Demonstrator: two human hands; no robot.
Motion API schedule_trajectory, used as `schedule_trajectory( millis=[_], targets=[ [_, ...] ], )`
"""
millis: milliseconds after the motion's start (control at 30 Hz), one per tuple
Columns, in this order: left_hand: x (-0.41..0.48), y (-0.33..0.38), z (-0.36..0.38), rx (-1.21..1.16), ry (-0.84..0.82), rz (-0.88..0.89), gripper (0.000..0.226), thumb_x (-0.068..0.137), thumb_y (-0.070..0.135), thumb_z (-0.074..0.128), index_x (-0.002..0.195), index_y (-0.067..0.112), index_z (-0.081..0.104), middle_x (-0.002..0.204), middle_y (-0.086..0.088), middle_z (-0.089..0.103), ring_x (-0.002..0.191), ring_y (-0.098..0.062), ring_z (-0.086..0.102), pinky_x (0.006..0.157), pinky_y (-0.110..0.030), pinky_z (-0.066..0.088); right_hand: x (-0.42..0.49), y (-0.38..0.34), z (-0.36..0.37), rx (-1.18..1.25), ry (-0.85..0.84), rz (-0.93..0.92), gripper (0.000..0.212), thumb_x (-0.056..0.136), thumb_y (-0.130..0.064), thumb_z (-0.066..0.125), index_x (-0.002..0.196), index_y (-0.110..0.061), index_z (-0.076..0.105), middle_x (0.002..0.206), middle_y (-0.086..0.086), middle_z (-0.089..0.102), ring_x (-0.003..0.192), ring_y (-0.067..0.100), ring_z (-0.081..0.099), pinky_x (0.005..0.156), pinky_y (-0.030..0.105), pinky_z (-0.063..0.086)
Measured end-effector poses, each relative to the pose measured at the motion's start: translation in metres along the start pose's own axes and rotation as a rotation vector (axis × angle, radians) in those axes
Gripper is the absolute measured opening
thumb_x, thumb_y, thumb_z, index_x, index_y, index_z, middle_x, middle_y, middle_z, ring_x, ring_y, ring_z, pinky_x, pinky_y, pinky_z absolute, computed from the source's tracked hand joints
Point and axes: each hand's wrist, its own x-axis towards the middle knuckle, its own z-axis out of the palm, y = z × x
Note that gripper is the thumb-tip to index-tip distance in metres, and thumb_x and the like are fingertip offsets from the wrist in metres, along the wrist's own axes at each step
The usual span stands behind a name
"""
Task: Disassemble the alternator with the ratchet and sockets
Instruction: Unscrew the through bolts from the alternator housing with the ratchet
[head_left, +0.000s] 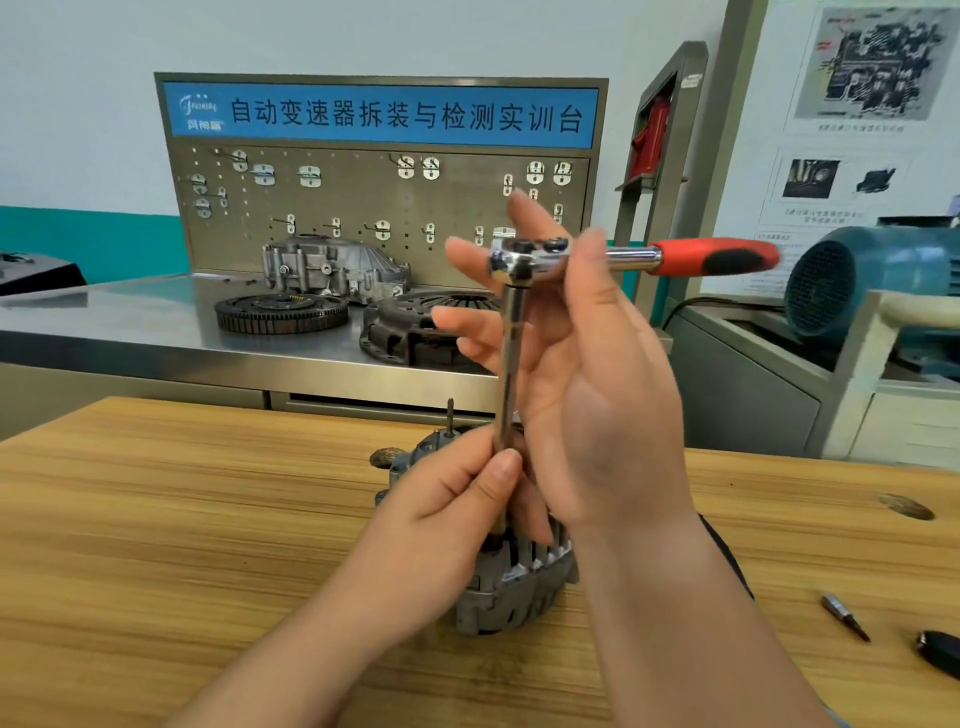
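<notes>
So the alternator (519, 587) sits on the wooden table (156, 519) low in the middle of the view, right under both hands, finned housing facing the camera; a thin stud (450, 415) pokes straight up from its far side. The relation that matters is the extension bar (510, 364); it stands nearly upright, bottom end going down into the top of the alternator and top end plugged into the ratchet (631, 255). The ratchet's red handle sticks out level to the right, so its long axis runs across the bar like a T.

The left hand (452, 514) is the nearer one to the alternator; it's wrapped round the lower part of the bar, thumb up along it, and it hides the socket, so I can't tell if that's properly seated on a fastener. The right hand (587, 395) is up at the ratchet head, thumb across the front of the neck and fingers spread fairly straight behind it; more a light pinch than a fist. My guess is the swing comes next, and the right hand would need to slide out to the handle.

Nothing much blocks that sweep. A loose bit (844, 616) and a black object (940, 654) lie well off to the right; a flywheel (280, 312) and clutch cover (410, 332) sit on the steel bench (130, 322) behind.
</notes>
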Motion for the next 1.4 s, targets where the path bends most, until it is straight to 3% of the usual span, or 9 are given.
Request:
schedule_trajectory(
  millis=[167, 267, 467, 633, 867, 1000, 1100, 1267, 1400],
  targets=[
    [0.002, 0.001, 0.002, 0.055, 0.054, -0.009, 0.031, 0.092, 0.032, 0.044, 0.077, 0.007, 0.058, 0.064, 0.001, 0.065, 0.068, -0.043, 0.054, 0.069, -0.053, 0.046, 0.001, -0.004, 0.002, -0.129, -0.023, -0.179, 0.025, 0.089, -0.026, 0.060, 0.112, -0.034, 0.064, 0.118, -0.005, 0.067, 0.105, 0.021, 0.065, 0.087, 0.029, 0.049],
    [0.002, 0.003, 0.004, 0.059, 0.032, 0.001, 0.035, 0.089, 0.042, 0.046, 0.076, 0.013, 0.059, 0.064, -0.001, 0.064, 0.066, -0.047, 0.051, 0.069, -0.060, 0.044, 0.001, -0.003, 0.000, -0.062, -0.002, -0.124, 0.025, 0.092, -0.031, 0.052, 0.116, -0.030, 0.062, 0.119, -0.001, 0.068, 0.092, 0.020, 0.069, 0.080, 0.027, 0.051],
    [0.001, 0.005, -0.001, 0.048, -0.056, 0.000, 0.032, 0.093, 0.036, 0.042, 0.083, 0.012, 0.062, 0.072, 0.009, 0.066, 0.072, -0.011, 0.061, 0.072, -0.021, 0.046, 0.002, -0.004, -0.005, 0.089, 0.061, 0.102, 0.054, 0.096, -0.048, 0.029, 0.109, -0.008, 0.062, 0.087, 0.011, 0.075, 0.069, 0.022, 0.071, 0.068, 0.027, 0.055],
    [0.001, 0.004, 0.001, 0.105, 0.009, -0.002, 0.029, 0.094, 0.026, 0.039, 0.082, 0.008, 0.058, 0.069, 0.004, 0.067, 0.073, -0.017, 0.063, 0.074, -0.037, 0.048, 0.001, -0.002, -0.005, -0.039, 0.071, 0.071, 0.052, 0.090, -0.056, 0.035, 0.092, -0.018, 0.071, 0.092, 0.009, 0.075, 0.076, 0.020, 0.070, 0.072, 0.028, 0.054],
    [0.001, 0.015, 0.001, 0.109, 0.191, 0.077, 0.030, 0.094, 0.032, 0.035, 0.073, 0.032, 0.056, 0.075, 0.004, 0.068, 0.078, -0.017, 0.060, 0.077, -0.027, 0.046, 0.009, -0.009, -0.012, -0.159, 0.096, 0.024, 0.056, 0.076, -0.062, 0.044, 0.101, -0.018, 0.069, 0.098, 0.007, 0.074, 0.083, 0.018, 0.067, 0.072, 0.029, 0.054],
    [0.006, 0.023, -0.018, -0.001, 0.267, 0.098, 0.031, 0.093, 0.036, 0.036, 0.069, 0.031, 0.056, 0.063, 0.005, 0.056, 0.066, -0.015, 0.053, 0.072, -0.032, 0.044, 0.009, -0.017, -0.017, -0.560, 0.086, 0.113, 0.030, 0.096, -0.041, 0.050, 0.087, -0.023, 0.072, 0.079, -0.002, 0.070, 0.065, 0.011, 0.059, 0.063, 0.027, 0.048],
    [0.008, 0.028, -0.032, -0.117, 0.300, 0.082, 0.029, 0.091, 0.035, 0.038, 0.069, 0.030, 0.056, 0.056, 0.011, 0.043, 0.051, -0.008, 0.038, 0.055, -0.027, 0.037, 0.000, -0.023, -0.018, -0.978, -0.096, 0.262, 0.028, 0.085, -0.046, 0.056, 0.075, -0.023, 0.068, 0.065, -0.004, 0.065, 0.051, 0.002, 0.053, 0.051, 0.021, 0.047],
    [0.004, 0.038, -0.040, -0.142, 0.357, 0.099, 0.029, 0.090, 0.030, 0.042, 0.065, 0.027, 0.055, 0.049, 0.014, 0.036, 0.042, 0.000, 0.027, 0.040, -0.010, 0.024, -0.028, -0.017, -0.013, -1.559, -0.370, 0.497, 0.035, 0.079, -0.064, 0.061, 0.075, -0.029, 0.061, 0.069, -0.010, 0.063, 0.064, 0.003, 0.059, 0.054, 0.025, 0.050],
    [0.002, 0.040, -0.037, -0.171, 0.386, 0.059, 0.045, 0.101, 0.019, 0.039, 0.058, 0.026, 0.054, 0.047, 0.014, 0.033, 0.040, 0.000, 0.025, 0.038, -0.010, 0.022, -0.039, -0.010, -0.007, -1.704, -0.293, 0.445, 0.034, 0.083, -0.060, 0.061, 0.078, -0.026, 0.058, 0.072, -0.008, 0.061, 0.068, 0.005, 0.056, 0.052, 0.023, 0.042]
  ],
)
